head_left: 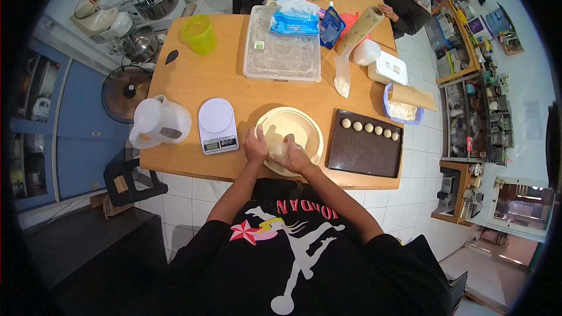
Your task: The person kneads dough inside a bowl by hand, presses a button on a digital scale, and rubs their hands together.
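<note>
Dough (277, 151) being portioned, it seems
Left hand (255, 145) and right hand (295, 157) grip it, fingers curled, at the bowl's (314, 131) near edge; next likely calls for pinching a piece off

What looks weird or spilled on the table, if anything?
I see no spill. The brown sheet lies crooked across the purple tub, poking past its rim. A small dark thing sits alone near the yellow-green cup, and I can't tell what it is.
</note>
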A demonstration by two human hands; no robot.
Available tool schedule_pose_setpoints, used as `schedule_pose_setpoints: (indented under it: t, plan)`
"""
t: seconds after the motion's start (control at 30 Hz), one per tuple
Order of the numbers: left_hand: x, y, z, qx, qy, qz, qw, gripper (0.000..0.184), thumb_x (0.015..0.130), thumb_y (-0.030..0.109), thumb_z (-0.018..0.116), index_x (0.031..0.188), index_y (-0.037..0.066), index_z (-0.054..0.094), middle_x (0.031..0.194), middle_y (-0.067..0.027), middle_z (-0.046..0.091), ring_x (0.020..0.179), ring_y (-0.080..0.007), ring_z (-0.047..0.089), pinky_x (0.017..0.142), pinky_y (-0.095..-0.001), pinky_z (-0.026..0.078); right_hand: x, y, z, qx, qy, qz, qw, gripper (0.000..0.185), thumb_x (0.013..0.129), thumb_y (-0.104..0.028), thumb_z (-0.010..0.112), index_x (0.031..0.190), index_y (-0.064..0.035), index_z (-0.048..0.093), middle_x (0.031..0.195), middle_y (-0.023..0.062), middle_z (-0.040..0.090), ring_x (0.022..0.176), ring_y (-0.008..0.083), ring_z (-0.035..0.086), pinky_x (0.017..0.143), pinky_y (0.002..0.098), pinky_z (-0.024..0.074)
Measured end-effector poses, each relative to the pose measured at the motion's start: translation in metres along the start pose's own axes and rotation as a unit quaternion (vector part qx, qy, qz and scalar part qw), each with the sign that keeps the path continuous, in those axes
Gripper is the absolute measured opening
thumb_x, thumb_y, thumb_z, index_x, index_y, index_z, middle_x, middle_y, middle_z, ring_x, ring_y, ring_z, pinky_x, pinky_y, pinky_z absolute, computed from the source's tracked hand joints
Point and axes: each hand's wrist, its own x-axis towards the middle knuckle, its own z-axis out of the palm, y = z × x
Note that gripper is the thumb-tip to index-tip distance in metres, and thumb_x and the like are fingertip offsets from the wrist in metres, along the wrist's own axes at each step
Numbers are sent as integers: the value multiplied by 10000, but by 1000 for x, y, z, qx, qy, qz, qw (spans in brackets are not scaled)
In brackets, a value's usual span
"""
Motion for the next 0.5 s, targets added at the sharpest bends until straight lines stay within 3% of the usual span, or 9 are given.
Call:
schedule_pose_setpoints:
  t: [0.17, 0.27, 0.3, 0.4, 0.43, 0.5]
  plan:
    - [-2, -7, 6, -1, -15, 24, 1000, 307, 973, 323, 476, 971, 31, 573, 882, -257, 630, 851, -470, 591, 735, -538, 454, -5, 19, 0, -56, 39, -55, 996, 747, 789, -465, 696, 1339, -36, 430, 1216, 305, 554, 1150, 434, 542, 978, 451, 428]
    - [0, -5, 5, 7, -19, 22, 1000, 315, 973, 331, 476, 969, 32, 576, 869, -261, 632, 846, -471, 594, 734, -541, 453, -12, 15, -17, -28, 41, -16, 999, 757, 794, -486, 685, 1346, -26, 445, 1229, 262, 571, 1143, 430, 549, 986, 434, 429]
    - [-1, -4, 4, 14, -27, 19, 999, 318, 972, 334, 476, 970, 33, 576, 865, -263, 632, 844, -471, 595, 734, -543, 453, -14, 18, -19, -25, 60, 4, 998, 716, 817, -428, 688, 1338, -3, 442, 1174, 265, 594, 1046, 375, 617, 907, 416, 492]
    - [1, -9, 7, 11, -27, 36, 999, 324, 974, 342, 466, 968, 36, 570, 858, -267, 634, 837, -472, 597, 733, -547, 451, -4, 31, -12, 243, 140, 103, 954, 622, 856, -352, 678, 1309, 3, 442, 1071, 230, 599, 896, 278, 647, 709, 388, 551]
    - [2, -7, 7, 14, -28, 32, 999, 324, 975, 341, 463, 963, 35, 568, 855, -266, 634, 833, -472, 596, 731, -549, 450, -4, 25, -13, 366, 166, 133, 906, 592, 873, -320, 673, 1304, 1, 423, 1040, 209, 587, 831, 240, 649, 617, 376, 568]
    - [2, -5, 5, 20, -36, 24, 999, 324, 976, 339, 458, 953, 34, 563, 851, -263, 635, 826, -473, 595, 728, -552, 447, 8, 30, -1, 520, 218, 135, 815, 592, 892, -320, 652, 1310, -11, 368, 1059, 192, 562, 822, 263, 643, 606, 389, 570]
